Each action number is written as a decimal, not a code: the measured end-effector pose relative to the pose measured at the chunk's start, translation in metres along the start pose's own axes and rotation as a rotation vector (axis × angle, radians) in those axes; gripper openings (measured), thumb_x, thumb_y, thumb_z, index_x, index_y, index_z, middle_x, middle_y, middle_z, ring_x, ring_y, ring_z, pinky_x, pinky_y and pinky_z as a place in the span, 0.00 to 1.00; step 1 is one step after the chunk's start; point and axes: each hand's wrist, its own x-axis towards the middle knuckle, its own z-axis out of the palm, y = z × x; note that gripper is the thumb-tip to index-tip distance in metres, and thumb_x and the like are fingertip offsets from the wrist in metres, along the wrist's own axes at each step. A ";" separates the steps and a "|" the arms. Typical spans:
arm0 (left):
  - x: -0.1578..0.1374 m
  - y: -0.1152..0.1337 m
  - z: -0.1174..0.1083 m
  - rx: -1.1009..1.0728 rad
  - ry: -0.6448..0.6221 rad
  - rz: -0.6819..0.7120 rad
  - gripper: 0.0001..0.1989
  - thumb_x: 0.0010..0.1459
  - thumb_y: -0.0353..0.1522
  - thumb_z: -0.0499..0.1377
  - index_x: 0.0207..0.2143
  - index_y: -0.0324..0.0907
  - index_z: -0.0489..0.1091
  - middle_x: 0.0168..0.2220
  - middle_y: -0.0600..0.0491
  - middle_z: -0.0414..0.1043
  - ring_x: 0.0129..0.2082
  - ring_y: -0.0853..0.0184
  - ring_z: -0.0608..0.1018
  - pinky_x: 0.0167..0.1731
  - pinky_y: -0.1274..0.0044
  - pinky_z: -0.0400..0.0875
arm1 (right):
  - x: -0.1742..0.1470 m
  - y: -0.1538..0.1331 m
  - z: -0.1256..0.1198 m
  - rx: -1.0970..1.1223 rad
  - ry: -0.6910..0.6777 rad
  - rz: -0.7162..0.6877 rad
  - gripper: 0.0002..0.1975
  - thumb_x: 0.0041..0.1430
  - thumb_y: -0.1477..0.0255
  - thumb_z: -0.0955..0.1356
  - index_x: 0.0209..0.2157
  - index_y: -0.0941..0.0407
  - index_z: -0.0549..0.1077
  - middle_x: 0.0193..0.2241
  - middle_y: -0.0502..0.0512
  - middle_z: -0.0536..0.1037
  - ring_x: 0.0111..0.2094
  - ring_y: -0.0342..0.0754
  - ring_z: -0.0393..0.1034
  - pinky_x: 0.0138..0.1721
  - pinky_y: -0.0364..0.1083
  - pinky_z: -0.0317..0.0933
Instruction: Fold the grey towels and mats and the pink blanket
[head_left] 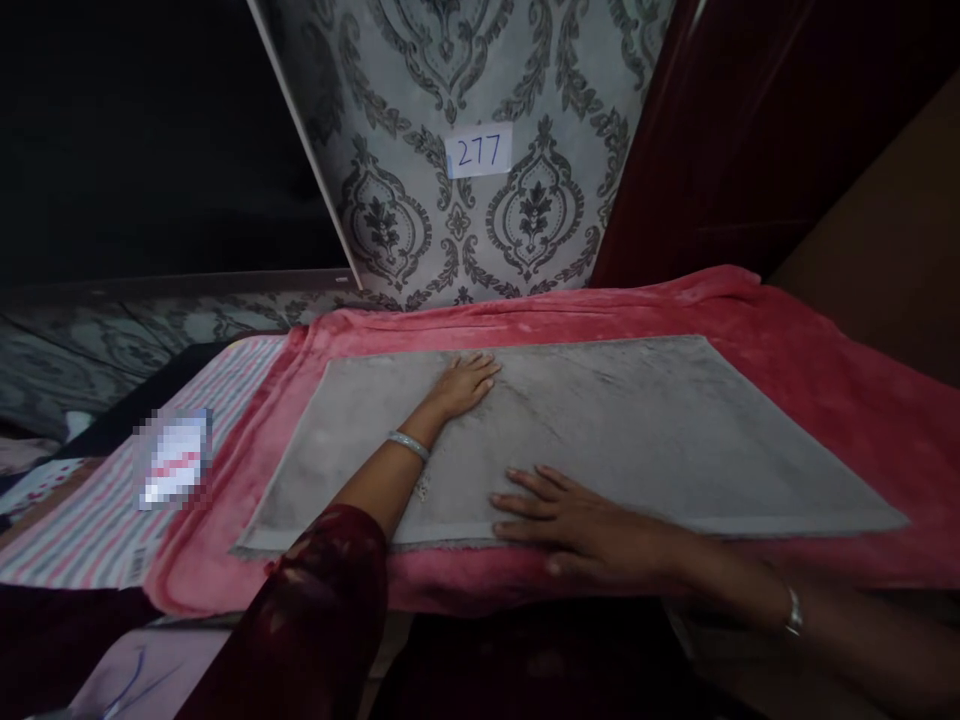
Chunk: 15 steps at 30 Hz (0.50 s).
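Note:
A grey towel (637, 430) lies spread flat over a pink-red plush blanket (787, 370). My left hand (466, 385) rests palm down on the towel, left of its middle and close to the far edge. Its fingers are stretched out, pointing right. Nearer to me, my right hand (574, 520) lies at the towel's front edge, with fingers spread and pointing left. Neither hand holds anything. Faint darker creases run across the towel beside my left hand, and a small pale mark (424, 487) shows near my left forearm.
To the left, a striped cloth (82, 525) lies beside the blanket, with a blurred-out item (174, 458) on it. A large dark screen (165, 140) stands at the back left. Behind is a patterned wall bearing a paper label (480, 151) reading 277. Dark red furniture (720, 150) rises at the back right.

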 end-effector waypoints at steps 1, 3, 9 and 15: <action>-0.001 0.000 0.000 0.000 0.028 -0.007 0.24 0.69 0.37 0.46 0.65 0.48 0.63 0.69 0.49 0.58 0.70 0.60 0.58 0.68 0.58 0.50 | -0.001 -0.004 -0.002 0.056 -0.004 -0.011 0.27 0.72 0.55 0.59 0.68 0.43 0.59 0.70 0.51 0.56 0.73 0.54 0.33 0.70 0.65 0.27; -0.007 0.001 -0.003 0.014 0.041 -0.032 0.24 0.69 0.36 0.47 0.64 0.46 0.65 0.68 0.47 0.60 0.69 0.60 0.61 0.68 0.60 0.52 | 0.004 -0.001 -0.009 0.138 0.050 -0.018 0.26 0.73 0.55 0.57 0.67 0.45 0.61 0.68 0.52 0.60 0.72 0.52 0.41 0.70 0.61 0.35; -0.060 -0.006 -0.026 0.121 -0.121 -0.178 0.29 0.70 0.44 0.46 0.70 0.48 0.54 0.72 0.45 0.49 0.72 0.53 0.53 0.67 0.50 0.47 | 0.055 0.062 -0.035 -0.125 0.362 0.122 0.34 0.70 0.50 0.56 0.70 0.52 0.56 0.71 0.60 0.52 0.72 0.57 0.41 0.69 0.63 0.41; -0.147 -0.039 -0.044 0.167 -0.136 -0.416 0.31 0.69 0.46 0.45 0.71 0.50 0.50 0.73 0.47 0.45 0.73 0.53 0.49 0.67 0.49 0.45 | 0.106 0.097 -0.044 -0.374 0.358 0.238 0.35 0.70 0.49 0.54 0.71 0.50 0.52 0.72 0.60 0.45 0.72 0.63 0.38 0.67 0.69 0.41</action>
